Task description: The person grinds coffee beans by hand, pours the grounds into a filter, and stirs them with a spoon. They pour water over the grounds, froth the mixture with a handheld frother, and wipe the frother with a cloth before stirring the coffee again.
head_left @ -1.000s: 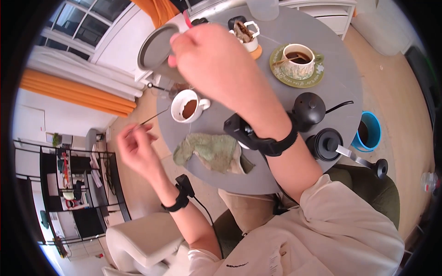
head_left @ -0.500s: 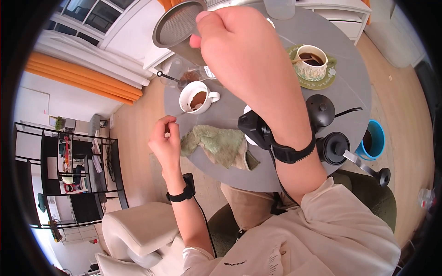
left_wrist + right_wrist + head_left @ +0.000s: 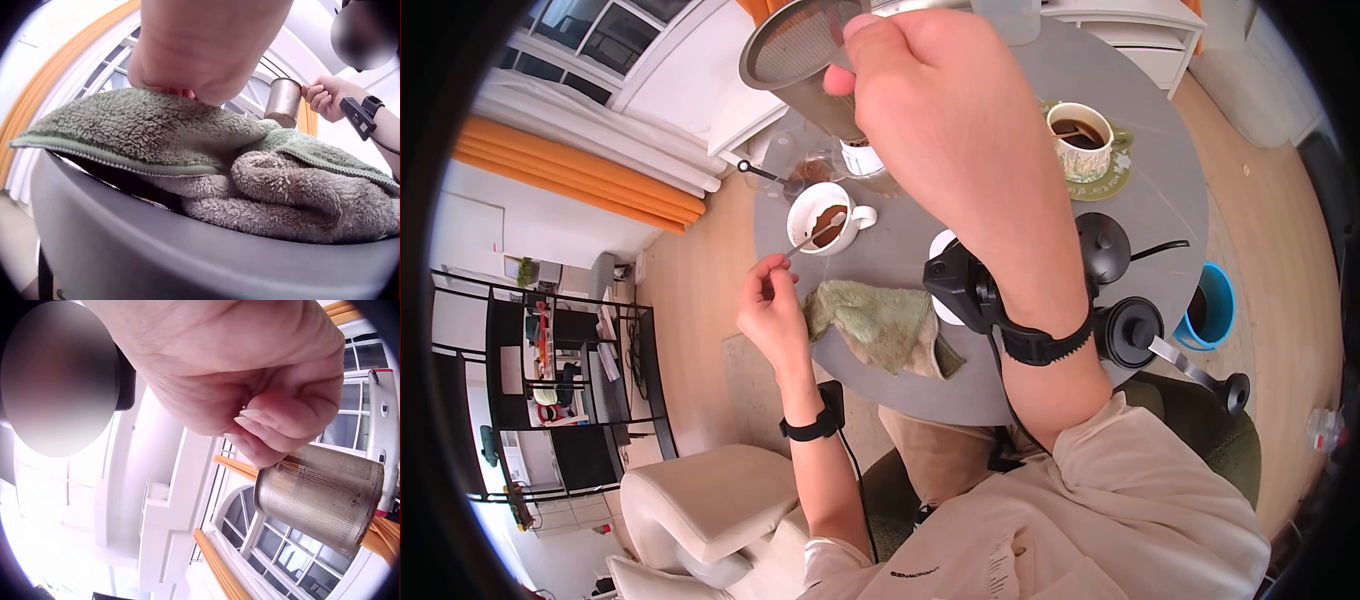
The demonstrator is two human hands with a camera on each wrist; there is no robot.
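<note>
My right hand [image 3: 945, 95] pinches the rim of a metal mesh filter [image 3: 795, 45], which is held up above the far side of the table. In the right wrist view the perforated wall of the filter [image 3: 315, 497] shows, with brown specks near its base. Thumb and fingers of my left hand [image 3: 772, 310] pinch a thin spoon [image 3: 805, 242]. The spoon's tip is inside a white mug [image 3: 798, 212] with brown powder at the bottom. A green and beige towel [image 3: 880, 325] lies at the table edge beside the left hand; in the left wrist view it partly hides that hand.
On the grey round table [image 3: 1000, 390] stand a coffee cup [image 3: 1085, 150] on a green saucer, a black gooseneck kettle [image 3: 1103, 248] and a black hand grinder [image 3: 1128, 330]. Behind the mug is a clear container [image 3: 785, 160]. A blue bucket [image 3: 1218, 310] is on the floor, right.
My left hand has moved right and brought the spoon into the white mug. The right hand has lifted the filter higher, tilting it with its mesh inside more visible.
</note>
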